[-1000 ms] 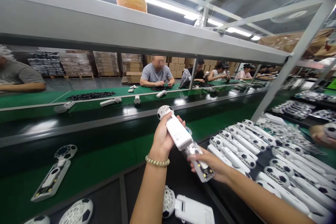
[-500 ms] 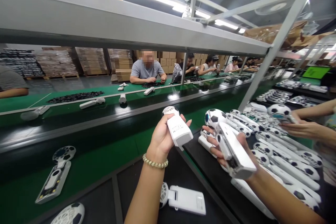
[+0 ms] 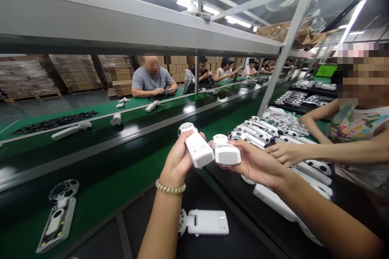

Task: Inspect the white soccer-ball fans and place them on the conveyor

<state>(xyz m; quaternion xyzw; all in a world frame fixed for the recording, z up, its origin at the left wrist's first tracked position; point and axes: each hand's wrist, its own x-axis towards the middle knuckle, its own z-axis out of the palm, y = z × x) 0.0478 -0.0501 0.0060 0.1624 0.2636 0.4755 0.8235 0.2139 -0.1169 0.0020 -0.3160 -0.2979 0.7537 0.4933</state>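
My left hand (image 3: pixel 179 160), with a bead bracelet on its wrist, grips a white handheld fan (image 3: pixel 196 147) whose round football-patterned head points away from me. My right hand (image 3: pixel 258 164) holds a second white fan (image 3: pixel 225 153) beside the first, the two bodies almost touching. Both fans hang above the near edge of the green belt (image 3: pixel 100 202). A co-worker's hand (image 3: pixel 284 153) reaches in from the right, just past my right hand, over the rows of finished fans (image 3: pixel 261 129).
A white fan (image 3: pixel 205 222) lies on the black mat below my hands. An open fan half with a circuit board (image 3: pixel 59 214) rests on the green belt at left. Several people sit across the conveyor. A grey shelf (image 3: pixel 121 20) runs overhead, with a slanted post (image 3: pixel 279 60) at right.
My right hand has brought its fan in from the right and up beside the fan in my left hand. The view swung right, and the co-worker came into sight.
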